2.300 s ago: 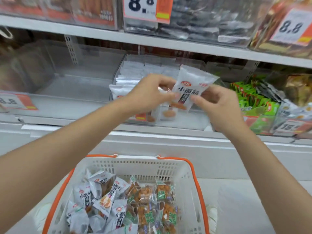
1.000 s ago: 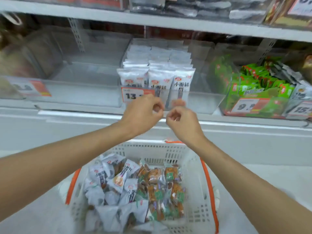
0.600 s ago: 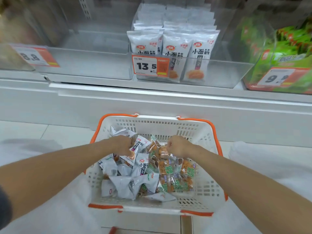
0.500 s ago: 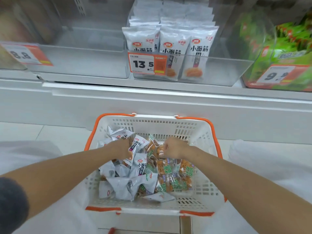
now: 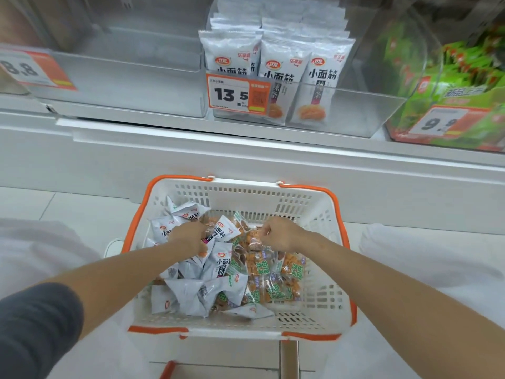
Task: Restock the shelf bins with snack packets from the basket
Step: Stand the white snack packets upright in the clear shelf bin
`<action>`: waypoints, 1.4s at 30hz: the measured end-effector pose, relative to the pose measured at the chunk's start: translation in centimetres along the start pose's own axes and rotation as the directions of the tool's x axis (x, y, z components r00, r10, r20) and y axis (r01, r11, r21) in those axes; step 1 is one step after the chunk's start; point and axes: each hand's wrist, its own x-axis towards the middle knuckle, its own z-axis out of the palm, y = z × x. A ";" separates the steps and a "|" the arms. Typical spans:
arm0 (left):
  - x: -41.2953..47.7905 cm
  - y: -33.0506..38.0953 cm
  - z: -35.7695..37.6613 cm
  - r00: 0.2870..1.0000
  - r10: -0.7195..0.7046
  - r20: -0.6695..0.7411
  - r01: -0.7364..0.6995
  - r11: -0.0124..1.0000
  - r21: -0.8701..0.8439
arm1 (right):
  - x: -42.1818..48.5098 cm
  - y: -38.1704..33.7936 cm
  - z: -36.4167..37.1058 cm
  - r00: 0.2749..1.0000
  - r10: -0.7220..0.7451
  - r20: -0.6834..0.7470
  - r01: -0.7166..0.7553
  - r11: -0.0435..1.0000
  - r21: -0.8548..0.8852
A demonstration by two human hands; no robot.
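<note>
Stretching across the top, a long white shelf (image 5: 246, 149) is holding see-through bins side by side. The middle bin (image 5: 360, 110) is holding rows of tall white packets (image 5: 284, 67) standing up, and the right bin (image 5: 410, 77) is holding green packets (image 5: 464, 64). Below the shelf, a white basket (image 5: 240, 187) with orange trim is sitting on the floor. Loose snacks are lying in it, a white pile (image 5: 196, 294) on the left and an orange pile (image 5: 278, 283) on the right. Both hands are reaching into the basket. The left hand (image 5: 188, 239) is curling its fingers round one white packet (image 5: 220, 235) on top. The right hand (image 5: 281, 233) is pinching the top edge of one orange packet (image 5: 254, 243). A small price tag (image 5: 235, 94) is sticking to the front of the middle bin.
</note>
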 end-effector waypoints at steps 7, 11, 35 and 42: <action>-3.0 2.4 -6.1 0.966 0.225 -0.126 -0.247 0.948 -0.201 | -0.8 -0.8 -2.8 0.955 -0.001 -0.297 0.051 0.986 0.160; -5.3 3.5 -9.2 0.915 0.325 -0.238 -0.396 0.837 -0.379 | -1.0 -2.0 -4.6 0.951 0.019 -0.308 0.105 0.919 0.380; -5.0 5.5 -12.3 0.829 0.559 0.002 -0.435 0.647 -0.627 | -3.1 -1.9 -10.0 0.782 -0.113 -0.613 0.372 0.874 0.314; -5.5 6.6 -12.1 0.801 0.597 0.039 -0.403 0.588 -0.701 | -2.9 -2.0 -10.3 0.753 -0.066 -0.655 0.345 0.887 0.308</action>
